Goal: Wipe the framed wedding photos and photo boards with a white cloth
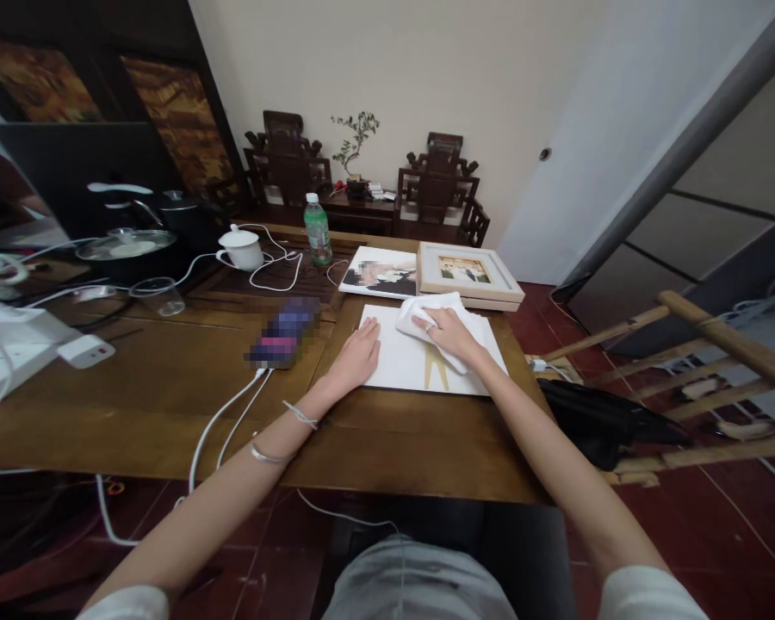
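Note:
A white picture panel (393, 362) with a tan figure on it lies flat on the wooden table in front of me. My left hand (358, 353) rests on its left edge, fingers stretched out and holding nothing. On the panel's upper middle, my right hand (449, 331) grips a bunched white cloth (419, 312) and presses it against the surface. The cloth and hand cover part of the picture. Just behind lie a second picture panel (378, 269) and a framed photo (484, 284) in a pale wooden frame, stacked on another pale frame.
Left of the panel, a phone (281, 336) lies plugged into white cables. Farther back stand a green-labelled bottle (318, 231), a lidded white cup (242, 250), a clear plastic cup (160, 297) and a glass-lidded pot (126, 250). A power strip (13, 344) sits far left; a bamboo rack (729, 344) stands right.

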Available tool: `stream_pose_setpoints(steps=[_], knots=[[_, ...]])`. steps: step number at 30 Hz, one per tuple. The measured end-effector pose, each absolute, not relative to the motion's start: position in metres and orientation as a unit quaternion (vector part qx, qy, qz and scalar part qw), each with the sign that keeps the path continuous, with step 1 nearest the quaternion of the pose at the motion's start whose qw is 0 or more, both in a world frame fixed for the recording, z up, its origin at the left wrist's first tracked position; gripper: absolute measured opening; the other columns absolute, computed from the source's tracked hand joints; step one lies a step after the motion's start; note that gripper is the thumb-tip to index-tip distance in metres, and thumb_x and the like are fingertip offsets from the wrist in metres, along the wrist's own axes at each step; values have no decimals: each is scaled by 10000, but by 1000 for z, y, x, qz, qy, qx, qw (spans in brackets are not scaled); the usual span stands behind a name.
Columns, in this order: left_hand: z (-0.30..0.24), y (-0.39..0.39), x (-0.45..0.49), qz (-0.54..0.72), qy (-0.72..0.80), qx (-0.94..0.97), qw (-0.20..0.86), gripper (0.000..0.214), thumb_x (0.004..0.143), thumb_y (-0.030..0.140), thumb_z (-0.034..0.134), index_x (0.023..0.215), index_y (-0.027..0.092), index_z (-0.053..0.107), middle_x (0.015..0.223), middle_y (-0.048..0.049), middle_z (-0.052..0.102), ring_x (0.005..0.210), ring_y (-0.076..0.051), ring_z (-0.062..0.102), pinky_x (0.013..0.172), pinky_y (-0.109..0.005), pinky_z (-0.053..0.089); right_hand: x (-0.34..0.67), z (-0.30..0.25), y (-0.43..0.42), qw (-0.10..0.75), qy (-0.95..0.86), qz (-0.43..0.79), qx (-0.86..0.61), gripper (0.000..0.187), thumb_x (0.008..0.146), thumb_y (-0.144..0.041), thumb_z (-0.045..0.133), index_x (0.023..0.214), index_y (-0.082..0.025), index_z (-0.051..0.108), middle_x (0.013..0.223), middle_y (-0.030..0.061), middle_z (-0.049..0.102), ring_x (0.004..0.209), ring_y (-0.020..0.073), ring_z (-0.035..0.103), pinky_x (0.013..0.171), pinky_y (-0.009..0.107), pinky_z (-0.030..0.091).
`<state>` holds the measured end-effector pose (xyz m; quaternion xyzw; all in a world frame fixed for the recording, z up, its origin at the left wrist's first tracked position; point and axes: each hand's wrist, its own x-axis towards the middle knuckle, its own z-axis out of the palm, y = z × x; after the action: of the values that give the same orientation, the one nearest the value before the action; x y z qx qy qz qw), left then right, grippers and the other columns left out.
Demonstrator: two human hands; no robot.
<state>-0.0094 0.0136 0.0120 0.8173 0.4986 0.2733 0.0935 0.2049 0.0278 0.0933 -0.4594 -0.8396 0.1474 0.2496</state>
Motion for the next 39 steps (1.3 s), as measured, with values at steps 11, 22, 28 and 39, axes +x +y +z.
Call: stream_pose_setpoints(steps=[11, 22, 28, 39], knots=[[7, 16, -11, 286, 487, 821, 87, 474, 922, 145, 297, 1366, 40, 424, 1471, -209, 409, 1428, -259, 279, 1160, -471, 284, 209, 100, -55, 187, -867, 178, -427, 342, 966, -355, 418, 662, -220, 500, 673, -8, 595, 659, 177, 533, 1011, 416, 317], [12, 13, -11, 288, 485, 821, 92, 470, 906, 136, 313, 1343, 34, 454, 1457, -211, 427, 1413, -277, 316, 1163, -478, 296, 215, 104, -18, 186, -847, 226, -445, 372, 947, -413, 420, 660, -201, 520, 695, 8, 598, 697, 181, 524, 693, 291, 373], [18, 11, -9, 313, 479, 813, 111, 455, 911, 144, 320, 1327, 84, 494, 1438, -163, 471, 1401, -257, 346, 1161, -472, 302, 187, 97, 28, 212, -830, 125, -501, 309, 967, -349, 392, 828, -186, 614, 902, 92, 695, 861, 242, 596, 819, 341, 384], [33, 11, -7, 544, 521, 592, 287, 534, 1003, 401, 212, 1310, 113, 541, 1380, -94, 551, 1297, -196, 496, 1121, -364, 352, 155, 97, -27, 136, -917, 184, -327, 287, 974, -347, 410, 786, -213, 580, 826, 34, 670, 896, 232, 589, 966, 394, 366]])
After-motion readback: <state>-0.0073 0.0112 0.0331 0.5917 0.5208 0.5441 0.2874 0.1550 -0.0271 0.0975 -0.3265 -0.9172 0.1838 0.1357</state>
